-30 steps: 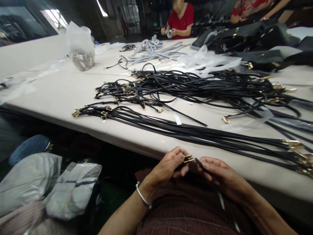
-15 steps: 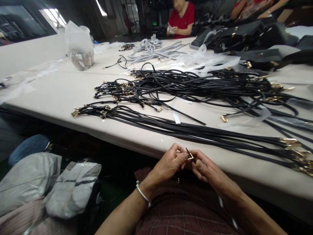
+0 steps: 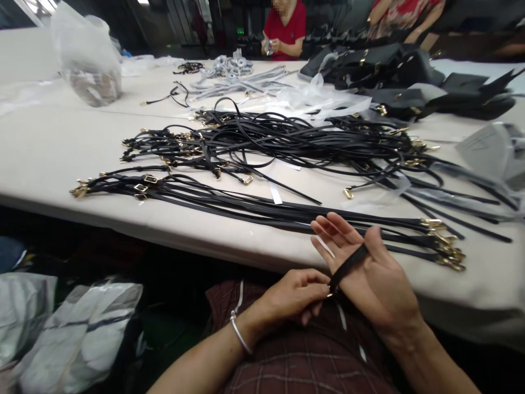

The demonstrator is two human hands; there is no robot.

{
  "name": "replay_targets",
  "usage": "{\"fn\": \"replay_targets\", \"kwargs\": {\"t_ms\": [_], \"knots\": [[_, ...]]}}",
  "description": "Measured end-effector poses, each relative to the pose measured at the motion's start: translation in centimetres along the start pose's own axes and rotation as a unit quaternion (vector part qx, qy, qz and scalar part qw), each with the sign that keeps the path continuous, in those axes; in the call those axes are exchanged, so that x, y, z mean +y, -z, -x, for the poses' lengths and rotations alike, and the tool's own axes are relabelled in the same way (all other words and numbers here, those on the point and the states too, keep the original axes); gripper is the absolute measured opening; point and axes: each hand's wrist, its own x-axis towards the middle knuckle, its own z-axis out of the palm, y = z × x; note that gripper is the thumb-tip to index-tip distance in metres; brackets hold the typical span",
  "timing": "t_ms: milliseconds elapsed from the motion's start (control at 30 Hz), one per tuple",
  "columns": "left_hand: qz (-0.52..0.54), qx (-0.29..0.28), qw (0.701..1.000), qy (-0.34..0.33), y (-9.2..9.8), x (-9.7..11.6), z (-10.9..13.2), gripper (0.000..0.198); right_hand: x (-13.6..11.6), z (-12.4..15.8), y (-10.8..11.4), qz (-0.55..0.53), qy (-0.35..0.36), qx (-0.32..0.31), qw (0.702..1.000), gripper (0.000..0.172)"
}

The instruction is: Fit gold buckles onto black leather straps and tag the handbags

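My left hand (image 3: 293, 295) is closed in a pinch on the gold buckle end of a black strap (image 3: 348, 267), low in front of my lap. From there the strap runs up across the palm of my right hand (image 3: 369, 273) to the crook of its thumb. That palm faces up with the fingers stretched out. Just beyond my hands, a bundle of black straps (image 3: 229, 203) lies along the front of the table (image 3: 197, 241), with gold clasps (image 3: 445, 246) at its right end.
A tangled heap of black straps (image 3: 287, 137) lies behind the bundle. Farther back are a plastic bag (image 3: 88, 60), grey wrapped pieces (image 3: 229, 68) and black bags (image 3: 369, 65). A person in red (image 3: 285, 30) works across the table. Wrapped bundles (image 3: 77, 334) stand at lower left.
My right hand has turned palm up and opened out, with the strap now lying across it. My left hand still pinches the buckle end. The view has shifted to the right.
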Motion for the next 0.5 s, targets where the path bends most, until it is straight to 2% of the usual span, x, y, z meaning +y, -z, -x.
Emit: {"fn": "replay_targets", "kwargs": {"t_ms": [67,167,333,500], "knots": [[0.019,0.002,1.000,0.014,-0.1,-0.1,-0.2,0.026,-0.8,0.0,0.5,-0.042,-0.004,0.006,0.999,0.051],[0.003,0.056,0.998,0.011,0.0,0.0,-0.3,0.023,-1.1,0.2,2.1,-0.044,-0.012,0.020,0.999,0.050],[-0.052,0.110,0.992,-0.039,0.6,0.2,0.0,0.026,-0.3,1.6,4.9,0.079,-0.068,0.025,0.994,0.037],[-0.119,0.133,0.982,-0.070,0.8,-0.1,0.2,0.024,0.7,2.6,5.4,0.137,-0.123,0.019,0.983,0.034]]}}
